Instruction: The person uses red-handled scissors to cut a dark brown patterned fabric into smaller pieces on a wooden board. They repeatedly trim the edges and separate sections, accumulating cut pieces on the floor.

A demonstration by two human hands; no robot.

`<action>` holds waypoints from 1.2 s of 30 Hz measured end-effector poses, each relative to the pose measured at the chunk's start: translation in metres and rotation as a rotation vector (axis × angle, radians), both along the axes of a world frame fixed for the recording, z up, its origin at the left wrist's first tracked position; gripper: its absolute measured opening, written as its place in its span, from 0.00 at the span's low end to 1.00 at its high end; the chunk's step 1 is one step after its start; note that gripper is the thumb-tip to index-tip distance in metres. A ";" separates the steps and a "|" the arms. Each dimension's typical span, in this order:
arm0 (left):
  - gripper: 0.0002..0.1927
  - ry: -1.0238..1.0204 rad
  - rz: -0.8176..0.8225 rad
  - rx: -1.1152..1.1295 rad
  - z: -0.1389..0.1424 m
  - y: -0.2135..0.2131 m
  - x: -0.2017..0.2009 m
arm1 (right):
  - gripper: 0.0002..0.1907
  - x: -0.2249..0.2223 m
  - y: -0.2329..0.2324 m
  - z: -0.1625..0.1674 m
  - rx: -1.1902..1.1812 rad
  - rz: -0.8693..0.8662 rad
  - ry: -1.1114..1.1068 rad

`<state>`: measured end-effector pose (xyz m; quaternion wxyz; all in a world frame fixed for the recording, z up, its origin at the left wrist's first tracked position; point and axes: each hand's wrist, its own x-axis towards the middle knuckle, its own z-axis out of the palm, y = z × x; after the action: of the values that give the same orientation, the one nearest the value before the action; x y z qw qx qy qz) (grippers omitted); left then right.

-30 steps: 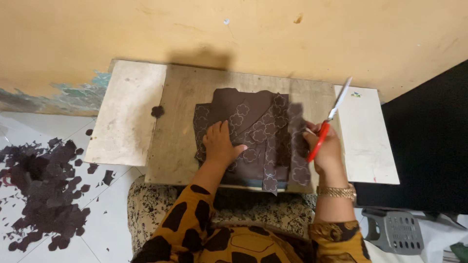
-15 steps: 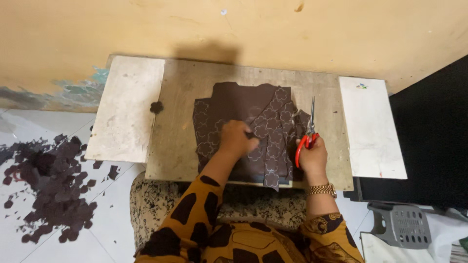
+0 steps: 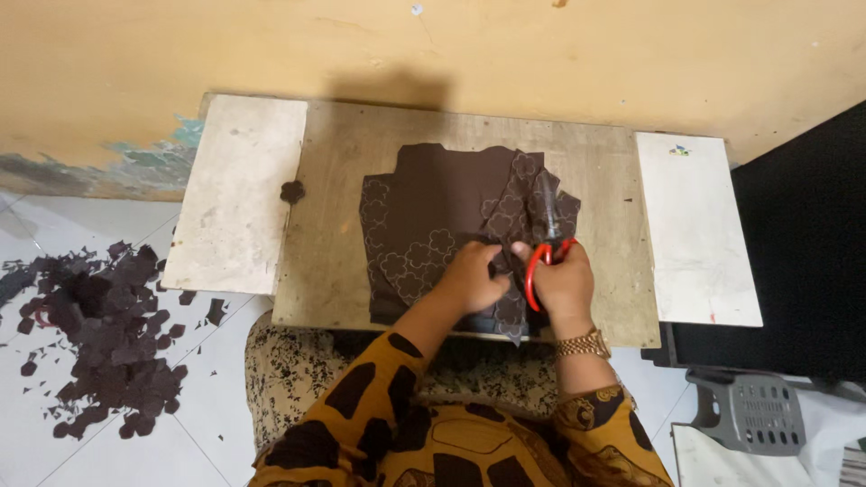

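Head view is looking straight down on a wooden board point(image 3: 343, 271) set against a yellow wall point(image 3: 271, 54), and both hands are working at its near edge. The right hand point(image 3: 564, 284) is gripping a pair of red-handled scissors point(image 3: 544, 242), fingers curled through the red loops, thumb up near the top of the handle; that hand is closed round the tool, not spread. The blades are pointing away from the person, toward the far edge of the board, and lying over the dark brown fabric point(image 3: 433, 207). Whether the blades are parted or together, I cannot tell, as they are blurring against the cloth. The left hand point(image 3: 474, 280) is sitting just beside the right, fingers bent and pressing down on the fabric, the fingertips pinching a fold of it right next to the scissors. The fabric is lying in the middle of the board, reaching from near the far edge down to the near edge, and it is carrying pale outlined flower shapes across its lower and right parts. One small cut flower piece point(image 3: 291, 191) is lying alone near the left edge of the board. A gold watch point(image 3: 582, 344) is circling the right wrist. Off the board, on the white floor tiles at left, a heap of dark fabric scraps point(image 3: 108, 334) is lying well apart from the hands.
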<state>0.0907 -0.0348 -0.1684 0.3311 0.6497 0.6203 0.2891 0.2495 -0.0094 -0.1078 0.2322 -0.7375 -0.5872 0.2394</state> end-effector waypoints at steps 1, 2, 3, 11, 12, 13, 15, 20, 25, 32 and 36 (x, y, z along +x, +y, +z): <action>0.34 0.149 0.028 -0.026 0.001 -0.001 -0.005 | 0.36 -0.003 -0.003 0.002 0.026 0.028 -0.035; 0.32 0.298 0.056 -0.049 0.006 -0.001 -0.014 | 0.37 -0.006 -0.005 0.003 0.054 0.056 -0.070; 0.32 0.447 0.083 -0.072 0.014 -0.002 -0.024 | 0.37 -0.007 -0.006 0.003 0.083 0.084 -0.105; 0.55 0.365 0.398 -0.515 0.060 -0.012 -0.072 | 0.35 -0.005 -0.003 -0.010 0.084 0.132 -0.150; 0.51 0.331 0.380 -0.476 0.058 -0.010 -0.073 | 0.35 -0.004 -0.001 -0.011 0.107 0.144 -0.138; 0.47 0.296 0.362 -0.439 0.054 -0.011 -0.075 | 0.35 -0.003 -0.001 -0.013 0.083 0.134 -0.143; 0.38 0.227 0.323 -0.298 0.048 -0.010 -0.081 | 0.35 0.000 -0.001 -0.015 0.037 0.110 -0.153; 0.24 0.008 0.234 0.199 0.053 -0.009 -0.100 | 0.26 0.009 -0.004 -0.005 0.091 0.070 0.098; 0.14 -0.764 0.137 -0.005 0.073 -0.005 -0.082 | 0.13 -0.008 0.003 0.018 0.124 0.140 0.765; 0.19 -0.421 0.264 0.014 0.052 -0.002 -0.073 | 0.17 0.010 0.017 0.004 0.086 -0.001 0.808; 0.33 0.333 0.494 -0.040 0.036 -0.006 -0.090 | 0.16 0.045 0.028 -0.033 0.229 -0.058 0.411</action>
<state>0.0012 -0.0412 -0.1326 0.1570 0.5111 0.8108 0.2382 0.2944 0.0187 -0.1411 0.4358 -0.6586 -0.5296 0.3097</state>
